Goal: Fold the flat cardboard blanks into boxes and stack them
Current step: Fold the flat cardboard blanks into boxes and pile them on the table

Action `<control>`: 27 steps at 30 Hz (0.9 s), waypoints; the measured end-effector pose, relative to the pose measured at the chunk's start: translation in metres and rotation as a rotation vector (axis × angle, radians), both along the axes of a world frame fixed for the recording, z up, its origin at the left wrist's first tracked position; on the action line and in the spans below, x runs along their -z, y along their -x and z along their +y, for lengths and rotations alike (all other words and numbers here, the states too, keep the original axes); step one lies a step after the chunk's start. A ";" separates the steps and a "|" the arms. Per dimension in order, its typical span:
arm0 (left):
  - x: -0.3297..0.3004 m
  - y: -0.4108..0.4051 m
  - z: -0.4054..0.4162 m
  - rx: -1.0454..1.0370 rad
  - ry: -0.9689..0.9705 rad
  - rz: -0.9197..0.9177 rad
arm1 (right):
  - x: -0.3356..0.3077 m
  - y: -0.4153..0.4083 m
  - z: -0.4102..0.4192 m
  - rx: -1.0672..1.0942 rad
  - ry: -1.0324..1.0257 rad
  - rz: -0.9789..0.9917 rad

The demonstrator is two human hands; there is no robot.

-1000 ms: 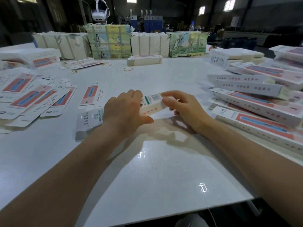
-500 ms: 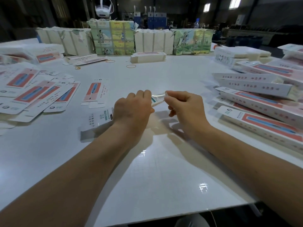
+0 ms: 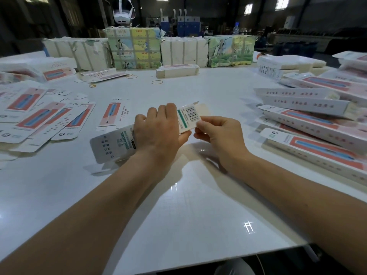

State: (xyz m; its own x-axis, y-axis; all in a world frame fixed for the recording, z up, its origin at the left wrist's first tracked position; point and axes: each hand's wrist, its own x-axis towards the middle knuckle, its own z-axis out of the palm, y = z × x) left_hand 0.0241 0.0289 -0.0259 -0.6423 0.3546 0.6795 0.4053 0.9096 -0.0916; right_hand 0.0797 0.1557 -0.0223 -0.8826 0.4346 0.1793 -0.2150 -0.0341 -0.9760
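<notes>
Box in work: a long cardboard box [image 3: 127, 143] is held just above the bench [image 3: 188, 205], slanting from lower left up toward the centre, so both ends stay free for folding
Left hand [image 3: 158, 133]: its grip is wrapped over the middle of the box, fingers curled across the top, likely to keep the sleeve squared while the end is closed
Right hand [image 3: 220, 135]: its grip pinches the end flap [image 3: 199, 122] between thumb and fingertips beside the barcode panel [image 3: 191, 114]; I judge it is about to tuck that flap in
Open end: a rounded tuck tab [image 3: 203, 109] stands out past the barcode, so this end is not yet shut
Flat blanks [image 3: 35, 118]: fanned out on the left of the bench, near the left hand, probably for easy picking
Finished boxes [image 3: 309, 124]: piled overlapping on the right, near the right hand, which suits setting down each new one there
Far edge: wrapped bundles [image 3: 135, 48] stand in a row, with a small banded stack of blanks [image 3: 176, 70] and loose rubber bands [image 3: 156, 82] in front, well apart from the hands
</notes>
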 end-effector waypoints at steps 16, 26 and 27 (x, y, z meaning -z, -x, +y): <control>-0.005 -0.010 -0.006 0.242 -0.126 0.068 | -0.004 -0.003 0.004 0.097 -0.578 0.080; -0.006 -0.008 -0.006 0.258 -0.167 0.070 | -0.007 0.000 0.009 0.218 -0.845 0.047; -0.006 -0.008 -0.006 0.253 -0.168 0.074 | -0.008 0.002 0.013 0.290 -0.873 0.067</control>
State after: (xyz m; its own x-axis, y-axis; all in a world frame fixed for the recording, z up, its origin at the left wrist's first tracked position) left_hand 0.0320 0.0229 -0.0198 -0.4944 0.3758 0.7838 0.6185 0.7856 0.0135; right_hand 0.0777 0.1688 -0.0148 -0.7359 0.3235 0.5948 -0.1573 0.7728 -0.6149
